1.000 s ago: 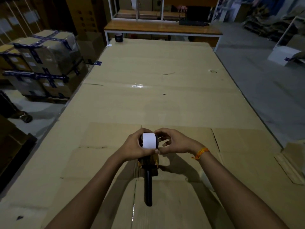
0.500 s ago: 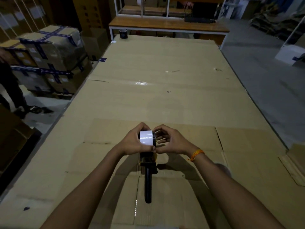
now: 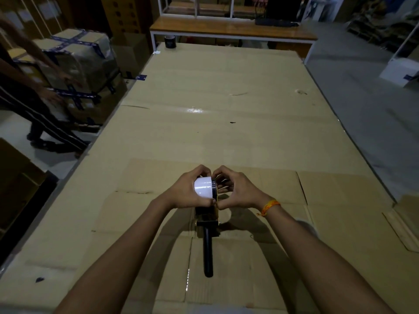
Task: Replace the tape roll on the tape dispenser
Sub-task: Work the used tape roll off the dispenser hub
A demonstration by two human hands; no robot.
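A white tape roll sits at the head of a black tape dispenser, whose long handle points toward me over the cardboard-covered table. My left hand wraps around the roll from the left, thumb under its near edge. My right hand, with an orange wristband, holds the dispenser's head from the right, fingers curled at the roll's side. The hub and the roll's right face are hidden between the hands.
A dark tape roll stands at the table's far left corner. Wrapped boxes are stacked left of the table, where another person leans in. A wooden bench stands beyond the far end. Loose cardboard lies at right.
My hands and the dispenser stay put; the roll has shifted slightly left as my left hand closes further around it. A person has walked into view at the left.
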